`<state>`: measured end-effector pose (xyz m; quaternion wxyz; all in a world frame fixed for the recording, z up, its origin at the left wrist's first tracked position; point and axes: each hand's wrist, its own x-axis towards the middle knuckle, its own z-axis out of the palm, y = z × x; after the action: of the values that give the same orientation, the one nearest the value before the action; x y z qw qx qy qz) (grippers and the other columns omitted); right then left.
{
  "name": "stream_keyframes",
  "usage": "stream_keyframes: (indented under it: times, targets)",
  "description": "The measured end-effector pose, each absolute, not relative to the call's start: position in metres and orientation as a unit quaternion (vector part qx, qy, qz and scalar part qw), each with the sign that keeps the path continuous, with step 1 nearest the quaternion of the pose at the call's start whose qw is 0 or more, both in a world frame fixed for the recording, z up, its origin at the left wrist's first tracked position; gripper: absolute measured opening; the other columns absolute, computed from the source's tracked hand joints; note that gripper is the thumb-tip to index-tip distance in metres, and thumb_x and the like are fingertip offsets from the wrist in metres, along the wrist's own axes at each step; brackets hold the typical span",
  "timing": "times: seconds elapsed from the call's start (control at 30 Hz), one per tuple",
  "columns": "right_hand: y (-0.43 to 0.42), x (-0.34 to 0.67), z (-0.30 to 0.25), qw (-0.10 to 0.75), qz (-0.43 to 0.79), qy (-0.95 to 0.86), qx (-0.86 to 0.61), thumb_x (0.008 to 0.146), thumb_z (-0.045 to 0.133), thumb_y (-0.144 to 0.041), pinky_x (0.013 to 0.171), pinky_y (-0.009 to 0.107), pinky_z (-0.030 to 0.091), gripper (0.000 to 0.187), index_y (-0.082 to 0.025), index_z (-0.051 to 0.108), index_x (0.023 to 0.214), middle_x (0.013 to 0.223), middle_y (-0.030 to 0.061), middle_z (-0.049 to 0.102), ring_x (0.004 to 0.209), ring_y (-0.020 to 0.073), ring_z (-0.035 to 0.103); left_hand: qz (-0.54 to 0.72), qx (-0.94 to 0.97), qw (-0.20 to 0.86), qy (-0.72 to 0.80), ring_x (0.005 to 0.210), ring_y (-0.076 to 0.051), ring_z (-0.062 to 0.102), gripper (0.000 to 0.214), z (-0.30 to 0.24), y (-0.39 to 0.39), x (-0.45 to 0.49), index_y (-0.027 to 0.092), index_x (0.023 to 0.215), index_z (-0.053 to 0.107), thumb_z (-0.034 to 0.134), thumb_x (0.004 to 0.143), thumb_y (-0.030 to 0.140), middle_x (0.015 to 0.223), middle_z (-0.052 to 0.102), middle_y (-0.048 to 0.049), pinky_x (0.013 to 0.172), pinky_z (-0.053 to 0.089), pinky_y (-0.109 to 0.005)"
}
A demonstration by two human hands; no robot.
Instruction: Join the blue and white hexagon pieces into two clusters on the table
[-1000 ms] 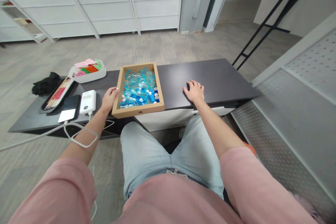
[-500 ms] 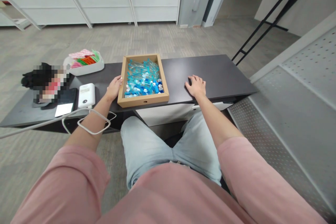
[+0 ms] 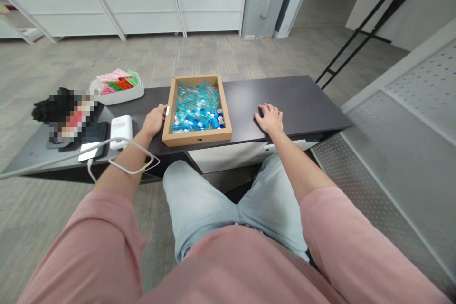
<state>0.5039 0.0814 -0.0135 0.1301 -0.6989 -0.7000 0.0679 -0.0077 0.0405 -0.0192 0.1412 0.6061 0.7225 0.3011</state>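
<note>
A shallow cardboard box (image 3: 197,137) sits on the dark low table (image 3: 302,99), full of several clear blue tubes (image 3: 196,109) with blue and white caps. My left hand (image 3: 154,120) rests against the box's left wall, fingers curled on its rim. My right hand (image 3: 270,118) lies flat on the bare tabletop to the right of the box, fingers spread, holding nothing.
A white power bank (image 3: 121,131) with a white cable (image 3: 117,145) lies left of the box, beside a dark phone (image 3: 93,134). A white tray of coloured packets (image 3: 117,87) stands at the back left. A perforated metal panel (image 3: 402,137) flanks the right.
The box has slid a little to the right and straightened under my left hand. My right hand has stayed flat on the table.
</note>
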Motion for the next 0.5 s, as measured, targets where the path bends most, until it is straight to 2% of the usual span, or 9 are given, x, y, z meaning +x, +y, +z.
stream_keyframes:
  times: [0.07,0.13,0.2,0.33,0.5]
  targets:
    - [0.082,0.505,-0.014,0.133,0.064,-0.701,-0.698,0.115,0.054,-0.047,0.140,0.066,0.040,0.064,-0.020,0.071,0.170,0.189,0.0188,0.057,0.171,0.0439,0.051,0.278,0.571,0.093,0.767,0.149,-0.044,0.066,0.075,-0.017,0.040,-0.009,0.014,0.153,0.081,0.027,0.118,0.052,0.147,0.078,-0.0261,0.135,0.049,-0.064]
    - [0.083,0.506,-0.015,0.134,0.063,-0.702,-0.696,0.114,0.055,-0.048,0.139,0.067,0.041,0.063,-0.022,0.072,0.168,0.188,0.0187,0.058,0.169,0.0442,0.052,0.255,0.544,0.040,0.798,0.160,-0.049,0.056,0.069,-0.016,0.038,-0.006,0.014,0.161,0.076,0.042,0.113,0.051,0.162,0.068,-0.0297,0.140,0.041,-0.071]
    - [0.083,0.507,-0.016,0.133,0.065,-0.703,-0.695,0.114,0.054,-0.048,0.139,0.067,0.041,0.063,-0.022,0.072,0.168,0.188,0.0185,0.058,0.169,0.0440,0.052,0.220,0.538,0.019,0.813,0.168,-0.051,0.048,0.073,-0.017,0.037,-0.002,0.013,0.168,0.070,0.052,0.108,0.051,0.173,0.059,-0.0312,0.144,0.036,-0.072]
    - [0.084,0.510,-0.019,0.135,0.065,-0.705,-0.693,0.115,0.054,-0.048,0.140,0.066,0.040,0.065,-0.021,0.070,0.171,0.189,0.0189,0.057,0.171,0.0440,0.051,0.177,0.536,0.040,0.824,0.181,-0.050,0.034,0.082,-0.019,0.040,0.002,0.011,0.178,0.058,0.053,0.105,0.050,0.186,0.047,-0.0325,0.147,0.030,-0.070]
    - [0.086,0.512,-0.023,0.142,0.067,-0.709,-0.688,0.115,0.055,-0.049,0.139,0.069,0.040,0.065,-0.020,0.071,0.171,0.188,0.0210,0.057,0.171,0.0461,0.050,0.163,0.525,0.052,0.834,0.178,-0.050,0.042,0.086,-0.018,0.044,-0.002,0.013,0.182,0.054,0.050,0.108,0.056,0.189,0.047,-0.0327,0.148,0.028,-0.071]
